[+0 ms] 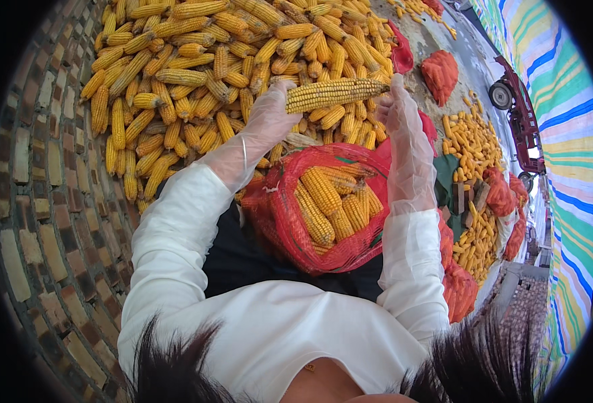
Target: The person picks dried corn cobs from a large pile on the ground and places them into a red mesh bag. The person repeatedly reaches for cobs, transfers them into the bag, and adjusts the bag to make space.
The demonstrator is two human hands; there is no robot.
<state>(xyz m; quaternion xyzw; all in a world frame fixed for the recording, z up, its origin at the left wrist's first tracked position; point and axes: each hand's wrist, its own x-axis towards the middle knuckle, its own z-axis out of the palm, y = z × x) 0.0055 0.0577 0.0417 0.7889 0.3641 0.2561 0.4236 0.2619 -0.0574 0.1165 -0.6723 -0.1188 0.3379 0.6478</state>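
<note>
A dried ear of corn (337, 94) lies nearly level across the space between my hands, its husk off and some kernels dark. My left hand (274, 113), in a clear plastic glove, grips the thick end. At the narrow tip, my right hand (402, 111), gloved the same way, has its thumb and fingers around the end. Below them a red mesh bag (271, 214) stands with its mouth wide, against my dark-clothed lap. Several yellow corn ears (321, 191) fill its opening. Behind my hands rises a large heap of husked corn ears (185, 75).
A brick wall (49, 201) runs along the left. On the right are a filled red mesh sack (440, 75), more filled sacks (460, 292), and loose corn (470, 141) on the concrete floor. Farther off stand a dark red vehicle (520, 111) and a striped tarpaulin (571, 151).
</note>
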